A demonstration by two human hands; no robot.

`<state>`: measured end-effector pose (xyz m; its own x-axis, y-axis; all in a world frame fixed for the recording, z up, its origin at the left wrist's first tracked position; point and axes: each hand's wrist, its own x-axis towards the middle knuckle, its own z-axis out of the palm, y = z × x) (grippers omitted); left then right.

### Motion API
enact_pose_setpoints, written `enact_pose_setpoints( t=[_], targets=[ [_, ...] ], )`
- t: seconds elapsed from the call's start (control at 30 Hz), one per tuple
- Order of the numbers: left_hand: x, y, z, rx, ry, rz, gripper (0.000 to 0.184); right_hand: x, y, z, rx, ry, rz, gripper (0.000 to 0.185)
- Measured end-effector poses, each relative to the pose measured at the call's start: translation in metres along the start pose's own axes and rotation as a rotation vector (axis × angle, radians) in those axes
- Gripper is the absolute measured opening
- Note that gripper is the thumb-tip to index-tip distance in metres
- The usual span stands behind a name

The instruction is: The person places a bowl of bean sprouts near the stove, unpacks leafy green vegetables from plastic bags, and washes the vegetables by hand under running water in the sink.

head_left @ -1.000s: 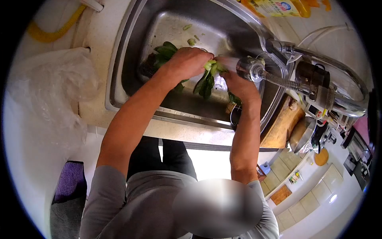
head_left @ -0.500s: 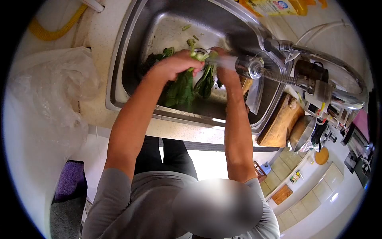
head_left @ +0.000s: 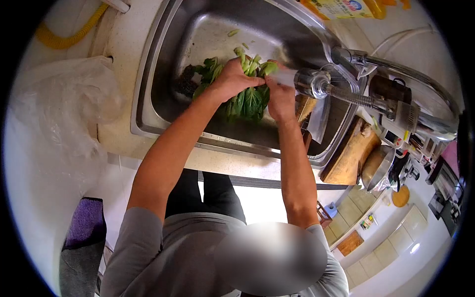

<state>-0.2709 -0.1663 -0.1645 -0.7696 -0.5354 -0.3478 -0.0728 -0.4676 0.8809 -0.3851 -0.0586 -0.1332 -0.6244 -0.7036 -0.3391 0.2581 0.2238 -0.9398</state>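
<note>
Over the steel sink [head_left: 163,74], my left hand [head_left: 234,79] is closed round the stalks of a bunch of leafy greens [head_left: 250,103]. Their dark leaves hang down between my two hands. My right hand [head_left: 280,96] has its fingers closed at the pale stem ends on the right side of the same bunch. The two hands almost meet there. From the faucet head [head_left: 310,83], just right of my right hand, water runs onto the stems. More dark greens [head_left: 205,69] lie in the sink left of my left hand. Some fingertips are hidden by the stalks.
Loose stem bits [head_left: 233,32] lie on the sink floor. A knife blade [head_left: 320,119] lies inside the sink's right side. A wooden chopping board [head_left: 349,151] and a metal bowl [head_left: 377,166] stand to the right. A clear plastic bag [head_left: 59,109] lies on the left counter.
My left hand has moved right, toward my right hand. The greens have shifted right with it, and their leaves now hang closer together between the hands.
</note>
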Motion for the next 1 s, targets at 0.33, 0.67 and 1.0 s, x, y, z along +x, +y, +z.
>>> enact_pose_setpoints(
  t=[0.33,0.67,1.0],
  targets=[
    [0.007,0.017,-0.004,0.372,0.052,0.053,0.042,0.002,0.004,0.0,0.171,0.027,0.15,0.036],
    [0.017,0.033,-0.004,0.658,0.012,0.246,0.025,0.012,-0.026,-0.007,-0.769,-0.245,-0.4,0.036],
    [0.007,0.061,-0.021,0.917,-0.351,0.062,0.032,0.031,-0.057,-0.046,-0.885,-0.522,-0.102,0.021]
  ],
)
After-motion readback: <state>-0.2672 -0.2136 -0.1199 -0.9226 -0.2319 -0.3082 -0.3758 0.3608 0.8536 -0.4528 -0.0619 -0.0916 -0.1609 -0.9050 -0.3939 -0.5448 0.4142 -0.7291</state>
